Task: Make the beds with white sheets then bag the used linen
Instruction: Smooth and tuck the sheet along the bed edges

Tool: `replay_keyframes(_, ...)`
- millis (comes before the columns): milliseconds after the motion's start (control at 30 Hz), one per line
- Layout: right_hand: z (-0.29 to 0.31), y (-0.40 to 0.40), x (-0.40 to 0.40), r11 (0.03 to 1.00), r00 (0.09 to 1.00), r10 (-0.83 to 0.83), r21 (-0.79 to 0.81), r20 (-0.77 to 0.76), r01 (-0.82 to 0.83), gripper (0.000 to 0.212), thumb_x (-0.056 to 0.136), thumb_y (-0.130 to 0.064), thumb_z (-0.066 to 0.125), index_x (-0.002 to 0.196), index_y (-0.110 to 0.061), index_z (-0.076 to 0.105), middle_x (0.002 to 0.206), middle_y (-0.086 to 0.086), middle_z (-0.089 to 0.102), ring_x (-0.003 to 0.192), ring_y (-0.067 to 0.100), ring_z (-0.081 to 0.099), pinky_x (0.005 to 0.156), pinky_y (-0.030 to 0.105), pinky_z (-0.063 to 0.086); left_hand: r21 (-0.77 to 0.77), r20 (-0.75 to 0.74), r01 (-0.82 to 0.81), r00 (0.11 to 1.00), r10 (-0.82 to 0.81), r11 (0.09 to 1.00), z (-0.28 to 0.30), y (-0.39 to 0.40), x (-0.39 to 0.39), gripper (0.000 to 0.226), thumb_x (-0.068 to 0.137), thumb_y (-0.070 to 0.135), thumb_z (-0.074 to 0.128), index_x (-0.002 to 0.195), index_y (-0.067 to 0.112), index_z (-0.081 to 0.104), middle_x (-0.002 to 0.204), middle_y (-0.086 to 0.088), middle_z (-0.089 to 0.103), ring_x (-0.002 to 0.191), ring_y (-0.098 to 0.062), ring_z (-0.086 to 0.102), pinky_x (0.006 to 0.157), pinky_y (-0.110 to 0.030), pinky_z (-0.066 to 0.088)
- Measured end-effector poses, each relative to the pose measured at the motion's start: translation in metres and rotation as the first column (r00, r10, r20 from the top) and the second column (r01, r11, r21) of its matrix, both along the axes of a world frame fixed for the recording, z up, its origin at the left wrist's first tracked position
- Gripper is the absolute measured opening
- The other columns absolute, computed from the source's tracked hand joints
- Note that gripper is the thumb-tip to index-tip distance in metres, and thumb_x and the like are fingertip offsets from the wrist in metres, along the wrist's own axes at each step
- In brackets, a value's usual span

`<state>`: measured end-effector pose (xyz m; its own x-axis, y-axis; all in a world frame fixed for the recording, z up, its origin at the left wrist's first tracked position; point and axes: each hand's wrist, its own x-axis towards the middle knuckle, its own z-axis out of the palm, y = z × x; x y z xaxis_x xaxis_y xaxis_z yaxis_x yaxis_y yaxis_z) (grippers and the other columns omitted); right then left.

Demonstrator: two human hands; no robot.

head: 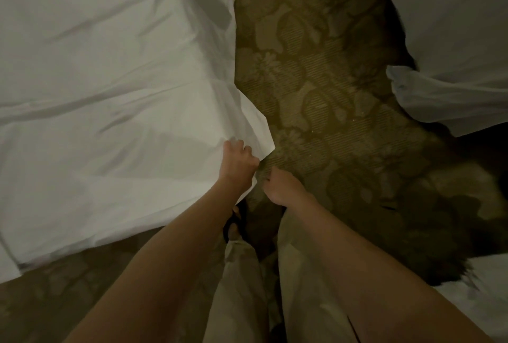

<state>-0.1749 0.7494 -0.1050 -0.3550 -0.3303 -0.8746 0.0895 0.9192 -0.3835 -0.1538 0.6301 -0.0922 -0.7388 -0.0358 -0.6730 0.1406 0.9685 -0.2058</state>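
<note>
The white sheet (110, 95) spreads over the bed from nine to eleven o'clock, its edge hanging toward the patterned carpet (316, 95). The left hand (238, 162) grips that edge near the corner, fingers curled into the cloth. The right hand (280, 186), just beside it, is curled; whether it holds anything cannot be told. More white linen (453, 40) lies at two o'clock.

You get one view only, from the head camera, looking steeply down past your own forearms to the patterned carpet (316, 89). It sits close above your left hand (238, 162) and right hand (283, 186), near the middle. The wide lens bends the edges: a white sheet (110, 81) fills the left, more white bedding (450, 26) the far right.
</note>
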Motion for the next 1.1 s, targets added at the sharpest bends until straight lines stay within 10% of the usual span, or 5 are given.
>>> replay_keyframes(367, 0.007, -0.001, -0.006, 0.954, 0.951, -0.296, -0.026, 0.088, 0.299, 0.036, 0.102, -0.024, 0.036, 0.073, -0.010, 0.052, 0.080, 0.006, 0.054, 0.075, 0.017, 0.051, 0.079, 0.033, 0.040, 0.219, 0.006, -0.184, 0.982, 0.187, 0.958, -0.001, -0.011, -0.010, 0.018, 0.098, 0.019, 0.050, 0.098, 0.010, 0.065, 0.101, -0.004, 0.069, 0.095, -0.022, 0.063, 0.095, -0.031, 0.039)
replay_keyframes(600, 0.003, -0.026, -0.008, 0.211, 0.015, -0.763, 0.227, 0.646, 0.951, 0.039, 0.096, -0.041, 0.055, 0.114, -0.007, 0.051, 0.107, 0.013, 0.062, 0.096, 0.021, 0.062, 0.082, 0.032, 0.051, 0.649, -0.041, -0.494, 0.737, 0.675, 0.579, 0.027, -0.042, 0.013, 0.016, 0.089, 0.023, 0.067, 0.093, 0.013, 0.078, 0.089, 0.000, 0.069, 0.073, -0.008, 0.053, 0.059, -0.010, 0.030)
replay_keyframes(767, 0.006, -0.062, -0.015, 0.035, -0.079, -0.799, 0.176, 0.596, 0.984, 0.042, 0.088, -0.018, 0.068, 0.123, 0.002, 0.058, 0.121, 0.019, 0.064, 0.104, 0.028, 0.066, 0.071, 0.034, 0.059, 0.821, -0.224, -0.325, 0.572, 0.789, 0.469, 0.046, -0.037, 0.043, 0.008, 0.077, 0.017, 0.079, 0.081, 0.011, 0.077, 0.075, -0.001, 0.067, 0.060, 0.000, 0.050, 0.062, -0.009, 0.042)
replay_keyframes(967, 0.046, -0.076, -0.043, -0.039, 0.023, -0.725, -0.074, 0.689, 0.996, 0.023, 0.085, -0.013, 0.070, 0.107, -0.006, 0.068, 0.113, 0.014, 0.069, 0.093, 0.021, 0.068, 0.080, 0.031, 0.058, 0.439, 0.807, -0.413, -0.209, 0.553, -0.798, 0.097, 0.008, 0.038, 0.059, 0.076, 0.063, 0.054, 0.101, 0.011, 0.065, 0.102, -0.006, 0.071, 0.092, -0.014, 0.064, 0.086, -0.032, 0.049)
replay_keyframes(1100, 0.073, -0.067, -0.046, 0.195, 0.260, -0.687, -0.173, 0.679, 0.965, 0.027, 0.083, -0.017, 0.072, 0.108, -0.009, 0.068, 0.110, 0.010, 0.071, 0.105, 0.025, 0.066, 0.093, 0.039, 0.052, 0.197, 0.961, 0.103, -0.219, 0.171, -0.975, 0.116, 0.004, -0.006, 0.055, 0.092, 0.055, 0.047, 0.126, 0.013, 0.057, 0.117, -0.006, 0.064, 0.114, -0.023, 0.059, 0.099, -0.039, 0.047)
